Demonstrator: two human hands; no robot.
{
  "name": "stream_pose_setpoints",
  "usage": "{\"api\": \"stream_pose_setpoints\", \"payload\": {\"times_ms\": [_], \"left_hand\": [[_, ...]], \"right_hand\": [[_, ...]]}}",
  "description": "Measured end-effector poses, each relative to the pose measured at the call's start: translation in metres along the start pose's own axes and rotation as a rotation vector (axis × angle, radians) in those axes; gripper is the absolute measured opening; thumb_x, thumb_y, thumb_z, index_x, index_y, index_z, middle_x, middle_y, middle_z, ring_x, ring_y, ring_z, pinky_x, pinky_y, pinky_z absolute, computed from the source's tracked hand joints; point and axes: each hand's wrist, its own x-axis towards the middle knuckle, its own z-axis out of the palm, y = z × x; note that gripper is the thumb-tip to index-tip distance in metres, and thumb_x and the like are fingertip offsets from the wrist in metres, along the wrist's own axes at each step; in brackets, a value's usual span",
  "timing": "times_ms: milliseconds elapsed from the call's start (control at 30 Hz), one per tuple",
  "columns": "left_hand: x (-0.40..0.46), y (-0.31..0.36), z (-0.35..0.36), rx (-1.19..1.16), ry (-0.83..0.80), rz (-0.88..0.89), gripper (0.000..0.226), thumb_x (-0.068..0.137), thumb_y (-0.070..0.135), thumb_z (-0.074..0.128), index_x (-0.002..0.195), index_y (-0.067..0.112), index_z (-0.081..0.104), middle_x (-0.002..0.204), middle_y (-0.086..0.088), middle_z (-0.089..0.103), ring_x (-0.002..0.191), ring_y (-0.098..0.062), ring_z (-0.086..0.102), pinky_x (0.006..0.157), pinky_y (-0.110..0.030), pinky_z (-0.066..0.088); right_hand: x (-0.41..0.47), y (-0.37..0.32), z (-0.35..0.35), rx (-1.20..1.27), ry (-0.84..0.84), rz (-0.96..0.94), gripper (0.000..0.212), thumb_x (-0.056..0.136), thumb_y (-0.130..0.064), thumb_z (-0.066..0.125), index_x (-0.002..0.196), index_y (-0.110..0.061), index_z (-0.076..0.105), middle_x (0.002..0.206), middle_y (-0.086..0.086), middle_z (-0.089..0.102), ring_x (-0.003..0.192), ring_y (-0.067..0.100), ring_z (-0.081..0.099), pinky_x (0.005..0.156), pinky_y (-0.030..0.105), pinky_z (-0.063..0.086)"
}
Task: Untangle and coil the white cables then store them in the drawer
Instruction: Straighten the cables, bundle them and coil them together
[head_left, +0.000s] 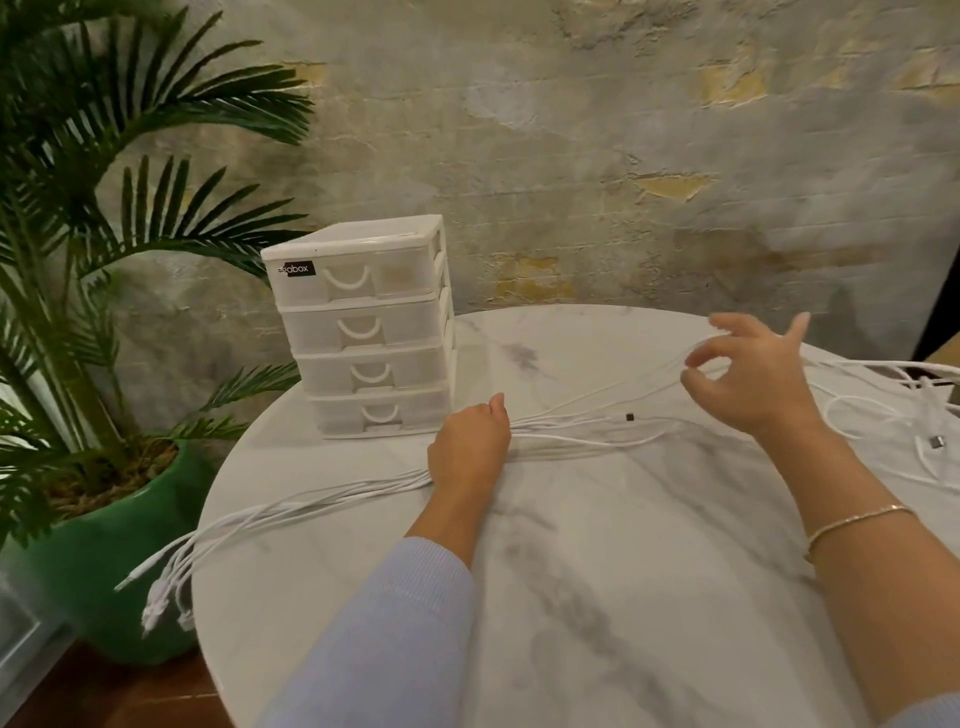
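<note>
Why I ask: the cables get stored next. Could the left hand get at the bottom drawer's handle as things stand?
Probably yes. The left hand grips the white cables beside the drawer unit, and nothing lies between it and the bottom drawer's handle; it would have to release them first.

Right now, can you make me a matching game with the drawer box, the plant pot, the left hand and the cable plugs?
1 drawer box
2 plant pot
3 left hand
4 cable plugs

A hang past the table edge
B green, beside the table
C grips the cables
D stands on the table, drawers closed

Pairs: 1-D, 2-B, 3-C, 4-A
</note>
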Motion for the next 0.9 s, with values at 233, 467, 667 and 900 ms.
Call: {"api": "stream_pose_setpoints", "payload": {"times_ms": [233, 467, 667, 900], "left_hand": [[0.001, -0.001, 0.001, -0.026, 0.038, -0.027, 0.059, 0.102, 0.040, 0.018, 0.093, 0.005, 0.065, 0.100, -0.011, 0.066, 0.097, -0.029, 0.058, 0.080, -0.034, 0.040], [0.002, -0.001, 0.000, -0.016, 0.072, 0.018, 0.056, 0.102, 0.039, 0.019, 0.083, 0.006, 0.061, 0.094, -0.012, 0.066, 0.092, -0.029, 0.057, 0.073, -0.031, 0.036], [-0.003, 0.007, -0.001, 0.007, 0.140, 0.142, 0.057, 0.102, 0.040, 0.022, 0.084, 0.006, 0.064, 0.092, -0.012, 0.068, 0.093, -0.031, 0.060, 0.070, -0.032, 0.039], [0.000, 0.005, -0.001, 0.005, 0.135, 0.084, 0.060, 0.102, 0.042, 0.020, 0.090, 0.005, 0.066, 0.096, -0.011, 0.068, 0.096, -0.030, 0.060, 0.072, -0.031, 0.037]], "right_hand": [[-0.005, -0.001, 0.001, -0.286, -0.094, 0.474, 0.039, 0.088, -0.031, 0.046, 0.064, -0.005, 0.062, 0.067, 0.009, 0.056, 0.080, 0.032, 0.061, 0.116, 0.055, 0.004], [0.003, -0.031, -0.003, -0.248, -0.071, 0.441, 0.021, 0.086, -0.014, 0.057, 0.106, -0.008, 0.063, 0.117, 0.017, 0.053, 0.100, 0.035, 0.058, 0.105, 0.042, 0.025], [-0.020, -0.109, 0.035, 0.234, -0.333, -0.095, 0.039, 0.098, -0.038, 0.041, 0.111, -0.008, 0.062, 0.117, 0.011, 0.060, 0.112, 0.029, 0.052, 0.094, 0.036, 0.039], [-0.034, -0.118, 0.047, 0.260, -0.515, 0.065, 0.056, 0.099, -0.045, 0.027, 0.055, -0.017, 0.046, 0.076, 0.004, 0.054, 0.083, 0.026, 0.049, 0.071, 0.032, 0.038]]}}
